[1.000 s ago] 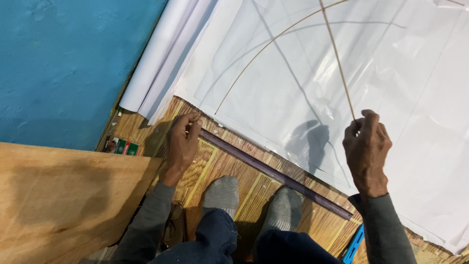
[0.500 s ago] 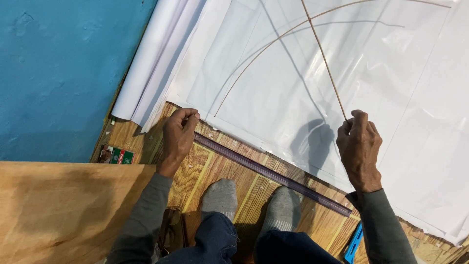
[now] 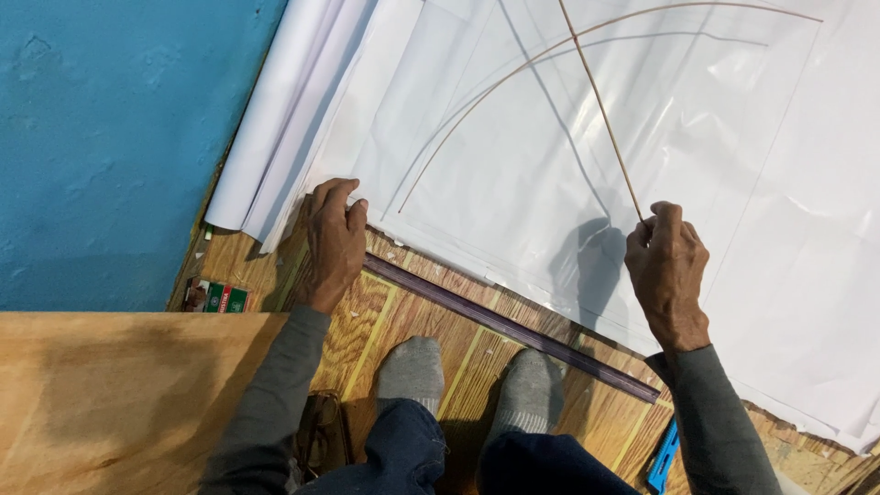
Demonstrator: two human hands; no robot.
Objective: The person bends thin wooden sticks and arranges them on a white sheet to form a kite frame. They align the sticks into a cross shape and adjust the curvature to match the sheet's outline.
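From the head view we see our right hand [image 3: 667,266] with its grip pinched on the lower end of a thin straight stick [image 3: 600,105], which lies across the white sheet [image 3: 513,165] and crosses a curved stick [image 3: 550,64]. Our left hand [image 3: 332,240] presses the sheet's near edge, fingers curled with nothing held, just above a dark ruler [image 3: 513,332] lying along that edge.
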